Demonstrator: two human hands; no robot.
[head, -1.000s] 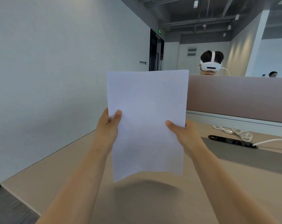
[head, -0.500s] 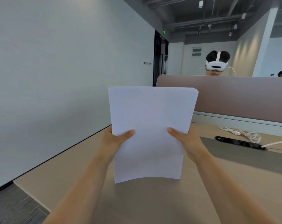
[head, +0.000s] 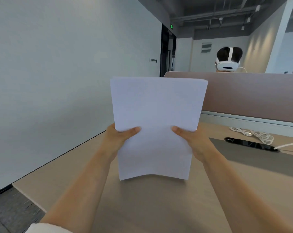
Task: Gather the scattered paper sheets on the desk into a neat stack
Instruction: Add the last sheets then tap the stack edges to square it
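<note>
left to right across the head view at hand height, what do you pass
white wall → left hand → paper stack → right hand → black cable port set in the desk

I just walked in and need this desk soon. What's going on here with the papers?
A person is holding a paper stack upright over the desk. The left hand grips its left edge and the right hand its right edge, thumbs on the front. The top edges look even, and the bottom edge bows just at or above the desktop. A white cable lies coiled off to the right.
</note>
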